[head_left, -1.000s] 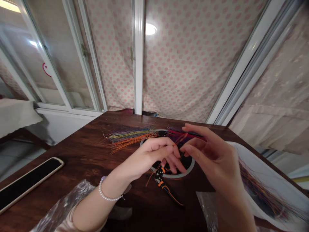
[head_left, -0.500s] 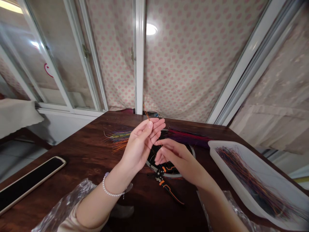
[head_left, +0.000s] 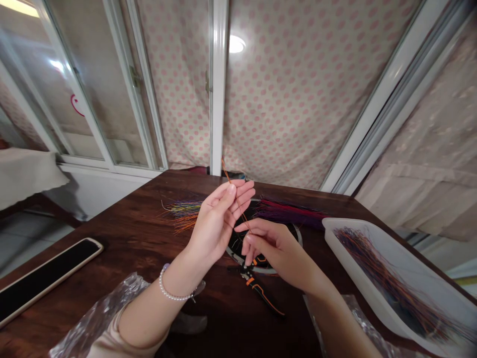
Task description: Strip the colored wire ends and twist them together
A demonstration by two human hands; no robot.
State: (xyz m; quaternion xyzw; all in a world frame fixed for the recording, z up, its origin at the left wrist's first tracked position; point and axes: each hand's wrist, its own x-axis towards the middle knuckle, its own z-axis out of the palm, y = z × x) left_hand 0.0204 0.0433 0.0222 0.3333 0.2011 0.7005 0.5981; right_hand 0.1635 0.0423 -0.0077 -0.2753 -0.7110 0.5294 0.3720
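Cream-edged and black-faced, what looks like a phone (head_left: 50, 278) lies flat at the far left of the table, well apart from the work. Next comes crumpled clear plastic (head_left: 108, 311) beside the left forearm; the sleeve could drag it along. The beaded bracelet (head_left: 173, 298) on that wrist might snag a loose end from the multicoloured bundle (head_left: 184, 214) behind, whose tips fan out.

The left hand (head_left: 219, 216) presses thumb against forefinger on the thin orange strands (head_left: 243, 215), its other fingers extended. The strands stick up above that pinch and slant down, in the air, to the right hand (head_left: 274, 243), whose thumb and fingers appear to pinch the lower part. Uneven pull could let one strand slip past the other, or kink it.

Beneath, the orange-and-black cutters (head_left: 261, 294) lie across the rim of a round dark dish (head_left: 267, 271); a lowered right hand could knock them. Rightward, the red-and-purple bundle (head_left: 294, 214) would scatter if brushed, and in the white tub (head_left: 346, 271) tangled strands (head_left: 387, 278) may come out in clumps when one is tugged.
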